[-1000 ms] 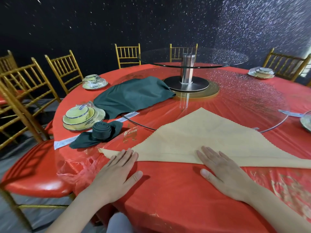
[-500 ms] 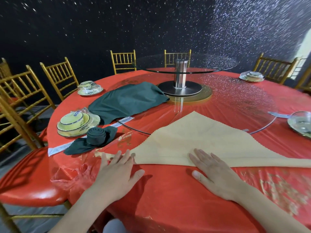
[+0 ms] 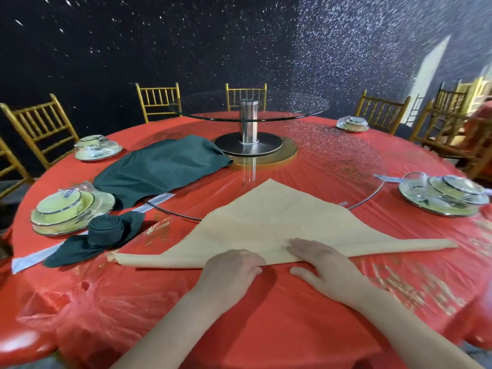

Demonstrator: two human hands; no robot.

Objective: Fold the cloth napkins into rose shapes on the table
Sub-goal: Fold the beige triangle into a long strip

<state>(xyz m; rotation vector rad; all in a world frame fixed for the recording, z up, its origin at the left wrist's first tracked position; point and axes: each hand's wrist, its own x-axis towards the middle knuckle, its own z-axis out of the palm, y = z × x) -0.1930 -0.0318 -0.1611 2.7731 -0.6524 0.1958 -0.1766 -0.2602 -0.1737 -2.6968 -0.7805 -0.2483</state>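
At the near edge of the tabletop (image 3: 266, 315), which is covered in shiny red plastic, both hands meet on the folded long side of the beige napkin (image 3: 269, 219). The left hand (image 3: 231, 270) is knuckles-up, its fingers bent over the turned-up band of cloth and gripping it. The right hand (image 3: 323, 265) lies just beside it, fingers nearly straight and pressing flat on the cloth, the thumb stretched along the near side of the band. The napkin lies as a wide triangle: its long side runs parallel to the near edge and tapers into narrow tails left and right, and its point reaches toward the table's centre, lying over the rim of the lower glass turntable (image 3: 367, 198).

Toward the left edge, a dark green napkin rose (image 3: 106, 230) sits finished, a coiled roll standing on its spread leaves, its leaf tip close to the beige napkin's left tail. Just behind it is a plastic-wrapped stack of yellow dishes (image 3: 66, 209). Further in, a loose dark green cloth (image 3: 159, 169) lies crumpled, stretching from those dishes to the metal base at the centre.

By the right edge stands another wrapped dish set (image 3: 444, 195). A steel post (image 3: 249, 121) at the centre carries a smaller glass disc (image 3: 266, 110). Two more wrapped sets sit at the far-left (image 3: 97, 150) and far-right (image 3: 351, 124) edges, and gold chairs (image 3: 40, 123) ring the table.
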